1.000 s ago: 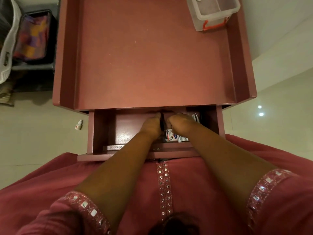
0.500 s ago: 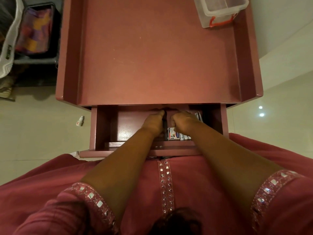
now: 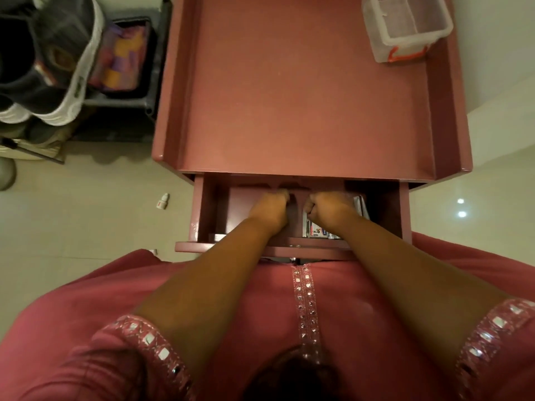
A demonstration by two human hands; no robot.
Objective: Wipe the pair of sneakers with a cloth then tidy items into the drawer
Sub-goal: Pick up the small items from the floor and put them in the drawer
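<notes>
step: tidying into drawer (image 3: pixel 376 209) | both hands inside, fists curled: left hand (image 3: pixel 270 209) mid-drawer, right hand (image 3: pixel 330 208) just beside, on packets (image 3: pixel 317 231) at drawer's right | held items: cannot tell | sneakers (image 3: pixel 49 68) well left of drawer on rack, left hand nearer

Pink table (image 3: pixel 304 96) seen from above, with raised rims along its left and right edges. A clear plastic box (image 3: pixel 405 27) with orange latches stands in the far right corner, against the right rim. The drawer (image 3: pixel 202 215) below the near edge is pulled open; printed packets (image 3: pixel 317 231), possibly cartons, lie at its right side. On the tiled floor (image 3: pixel 86 221), left of the drawer, lies a small white bottle (image 3: pixel 163 201).
</notes>
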